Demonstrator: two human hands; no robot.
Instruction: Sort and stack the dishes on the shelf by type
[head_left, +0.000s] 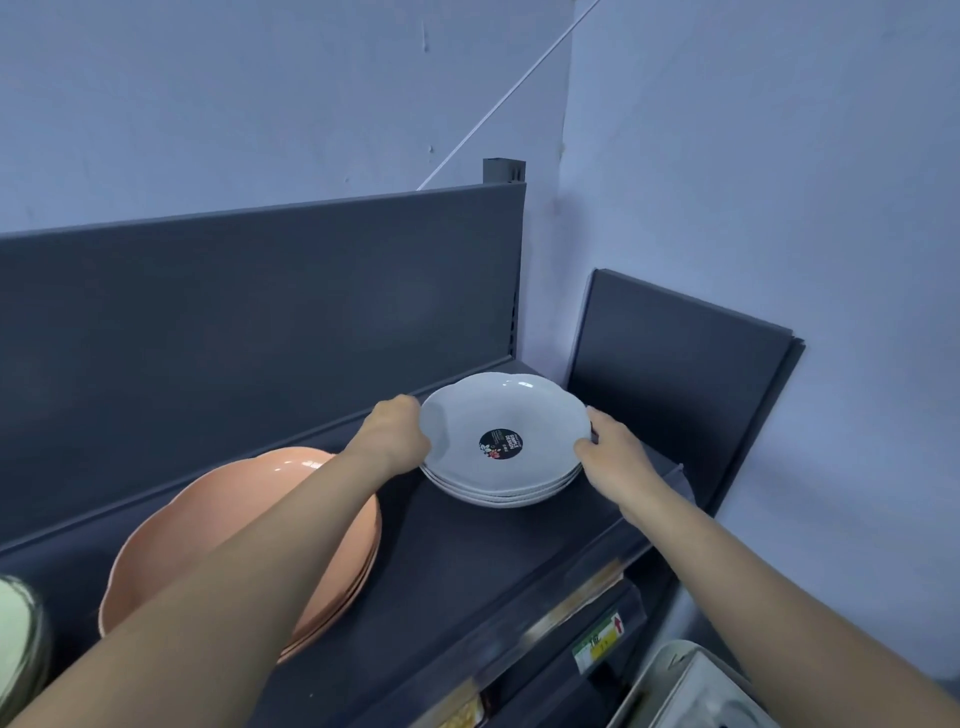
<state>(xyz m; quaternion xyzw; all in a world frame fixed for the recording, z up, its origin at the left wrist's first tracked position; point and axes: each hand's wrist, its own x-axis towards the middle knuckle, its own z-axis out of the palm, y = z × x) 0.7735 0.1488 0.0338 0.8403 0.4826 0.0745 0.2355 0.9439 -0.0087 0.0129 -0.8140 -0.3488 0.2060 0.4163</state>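
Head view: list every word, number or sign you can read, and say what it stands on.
"SIMPLE DESIGN", as far as it can be read: round black sticker in the top white scalloped plate; its smaller print is unreadable.
Red arrow: green-yellow price tag on the dark shelf's front edge; its digits are blurred.

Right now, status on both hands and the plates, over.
Gripping: left hand and right hand on opposite rims of the white plate stack. Stack sits at right end of the shelf. Peach plates stacked apart under the left forearm; nothing blocking.
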